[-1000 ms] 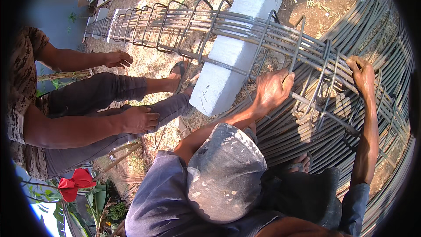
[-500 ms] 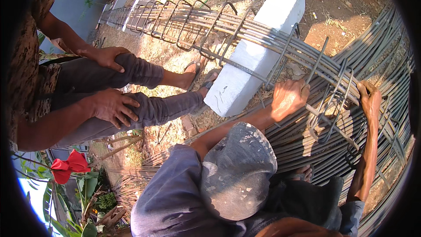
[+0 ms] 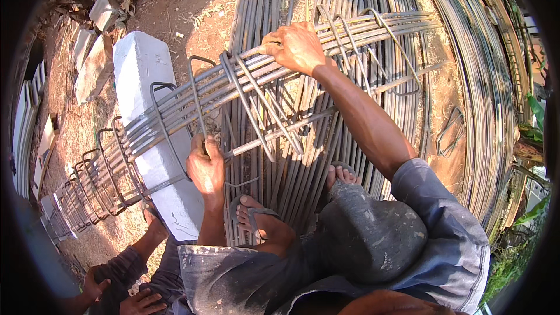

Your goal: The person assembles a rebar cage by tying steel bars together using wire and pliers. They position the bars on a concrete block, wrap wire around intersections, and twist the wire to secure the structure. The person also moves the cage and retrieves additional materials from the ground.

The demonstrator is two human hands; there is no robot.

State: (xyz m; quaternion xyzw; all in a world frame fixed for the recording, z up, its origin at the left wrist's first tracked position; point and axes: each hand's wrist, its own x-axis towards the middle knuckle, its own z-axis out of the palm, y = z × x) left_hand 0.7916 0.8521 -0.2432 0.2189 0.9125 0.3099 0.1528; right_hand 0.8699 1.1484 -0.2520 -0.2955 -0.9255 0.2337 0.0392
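Note:
A long cage of steel rebar (image 3: 175,96) crosses in front of me, resting on a white block. My left hand (image 3: 205,166) is closed around the lower part of a bent stirrup (image 3: 199,105), beside the lower bar (image 3: 242,147). Farther right, my right hand (image 3: 296,48) curls its fingers over the upper bars. Between my hands, several stirrups (image 3: 248,90) bunch together at a slant. More stirrups (image 3: 350,44) hang just right of my right hand. My fingers partly hide what they grip.
The white block (image 3: 143,76) stands under the cage at left. Many loose bars (image 3: 274,198) lie beneath it, around my sandalled feet (image 3: 259,219). At lower left sits another person, hands (image 3: 140,302) near the knees. A loose stirrup (image 3: 450,131) lies on the ground at right.
My view has swung to the right, so the other person now shows only at the lower left edge. Both my hands remain on the cage.

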